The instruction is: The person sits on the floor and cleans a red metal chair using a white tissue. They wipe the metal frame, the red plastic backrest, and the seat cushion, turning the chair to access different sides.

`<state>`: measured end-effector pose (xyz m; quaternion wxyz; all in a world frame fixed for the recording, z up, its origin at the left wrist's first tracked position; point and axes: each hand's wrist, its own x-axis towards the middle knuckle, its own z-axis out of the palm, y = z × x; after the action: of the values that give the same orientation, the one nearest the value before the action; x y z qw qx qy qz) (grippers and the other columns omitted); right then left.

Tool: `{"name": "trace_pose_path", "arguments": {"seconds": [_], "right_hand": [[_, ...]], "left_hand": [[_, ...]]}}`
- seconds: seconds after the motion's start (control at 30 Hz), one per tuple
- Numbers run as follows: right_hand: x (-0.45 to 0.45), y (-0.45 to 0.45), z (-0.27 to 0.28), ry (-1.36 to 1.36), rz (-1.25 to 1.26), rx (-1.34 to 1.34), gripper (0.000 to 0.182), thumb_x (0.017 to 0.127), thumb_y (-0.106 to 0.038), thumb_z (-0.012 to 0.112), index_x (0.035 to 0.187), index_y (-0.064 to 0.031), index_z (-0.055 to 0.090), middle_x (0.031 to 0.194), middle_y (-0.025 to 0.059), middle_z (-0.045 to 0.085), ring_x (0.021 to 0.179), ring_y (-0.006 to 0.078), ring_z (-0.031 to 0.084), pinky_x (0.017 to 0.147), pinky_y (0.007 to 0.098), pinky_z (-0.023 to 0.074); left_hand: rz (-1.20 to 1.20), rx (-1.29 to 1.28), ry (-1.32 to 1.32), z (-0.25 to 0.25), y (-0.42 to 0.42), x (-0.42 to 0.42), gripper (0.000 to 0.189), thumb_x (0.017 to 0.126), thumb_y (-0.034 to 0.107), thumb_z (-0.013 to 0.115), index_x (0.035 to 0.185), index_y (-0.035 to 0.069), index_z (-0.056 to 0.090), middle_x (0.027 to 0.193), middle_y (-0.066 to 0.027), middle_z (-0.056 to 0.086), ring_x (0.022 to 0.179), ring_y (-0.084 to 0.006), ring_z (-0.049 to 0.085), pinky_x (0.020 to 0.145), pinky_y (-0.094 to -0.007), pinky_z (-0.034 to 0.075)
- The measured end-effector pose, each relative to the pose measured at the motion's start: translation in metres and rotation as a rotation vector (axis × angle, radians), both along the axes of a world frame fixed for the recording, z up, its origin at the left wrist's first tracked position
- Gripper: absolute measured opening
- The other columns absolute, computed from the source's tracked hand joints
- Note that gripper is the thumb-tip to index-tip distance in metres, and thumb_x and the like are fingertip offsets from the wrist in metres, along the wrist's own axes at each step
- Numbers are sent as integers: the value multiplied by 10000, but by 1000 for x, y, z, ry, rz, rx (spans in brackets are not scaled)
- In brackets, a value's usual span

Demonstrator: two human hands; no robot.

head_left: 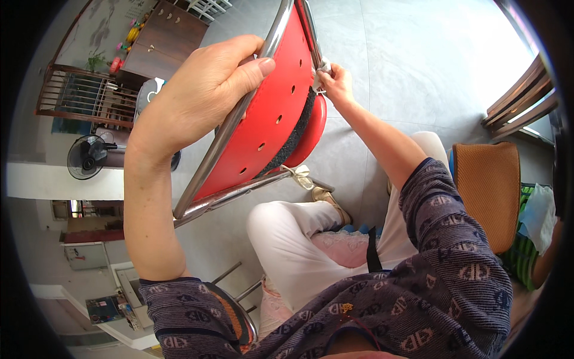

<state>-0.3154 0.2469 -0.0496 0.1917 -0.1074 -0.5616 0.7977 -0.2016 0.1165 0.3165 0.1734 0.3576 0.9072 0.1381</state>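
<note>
A chair with a red perforated backrest (273, 121) and a shiny metal tube frame (197, 179) is tilted in front of me. My left hand (202, 89) grips the tube along the backrest's left edge, its thumb lying over the metal. At the opposite tube, my right hand (337, 83) pinches a pale wrap of cloth or ribbon (323, 66) around the frame. Beyond the backrest show a black speckled strip (293, 134) and a rounded red seat pad (310, 134). A cream bow (302, 176) is tied to the lower tube. My left fingertips are hidden behind the frame.
To my right stand a brown mesh-covered seat (486, 193) and a green basket (522, 258) with a plastic bag (538, 217). An electric fan (87, 157), a dark wooden cabinet (163, 38) and a slatted wooden rack (80, 96) are at left. Wooden posts (520, 98) stand by the bright doorway.
</note>
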Motion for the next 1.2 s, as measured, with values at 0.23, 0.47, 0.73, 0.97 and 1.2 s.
{"name": "trace_pose_path", "arguments": {"seconds": [0.23, 0.47, 0.73, 0.97, 1.2], "right_hand": [[0, 5, -14, -130, 24, 101, 75, 861, -45, 658, 916, 6, 667, 683, 26, 634, 580, 88, 585, 533, 258, 482], [5, 21, 75, 141, -168, 120, 160, 855, -96, 689, 952, 27, 656, 707, 81, 661, 615, 140, 624, 566, 320, 503], [5, 31, 50, 142, -81, 513, 198, 877, -183, 667, 957, -14, 601, 745, 166, 635, 677, 294, 615, 635, 390, 477], [-1, 22, 15, 18, 132, 505, 255, 868, -213, 696, 982, -18, 580, 724, 123, 628, 687, 213, 616, 619, 354, 485], [-18, 26, -43, 17, 248, 478, 332, 876, -199, 714, 1113, -4, 586, 804, 68, 644, 673, 151, 628, 564, 319, 522]], "left_hand": [[34, 107, -41, -5, 3, -2, 244, 1015, 229, 495, 947, -5, 513, 703, -21, 473, 629, -87, 436, 555, -276, 410], [-13, 4, 17, -1, 2, -4, 328, 1034, 233, 452, 1207, -25, 555, 762, -5, 544, 678, -62, 534, 589, -218, 470], [-50, 39, 43, -3, 4, -5, 303, 1031, 250, 469, 1134, -26, 542, 744, -31, 533, 648, -90, 509, 589, -249, 451], [24, 100, 17, -6, 1, 1, 268, 1010, 239, 506, 932, -16, 529, 726, -67, 488, 672, -128, 456, 618, -306, 407], [-24, 24, 16, -2, 8, -2, 357, 1036, 275, 459, 1229, -11, 554, 742, -6, 552, 629, -64, 529, 581, -210, 454]]}}
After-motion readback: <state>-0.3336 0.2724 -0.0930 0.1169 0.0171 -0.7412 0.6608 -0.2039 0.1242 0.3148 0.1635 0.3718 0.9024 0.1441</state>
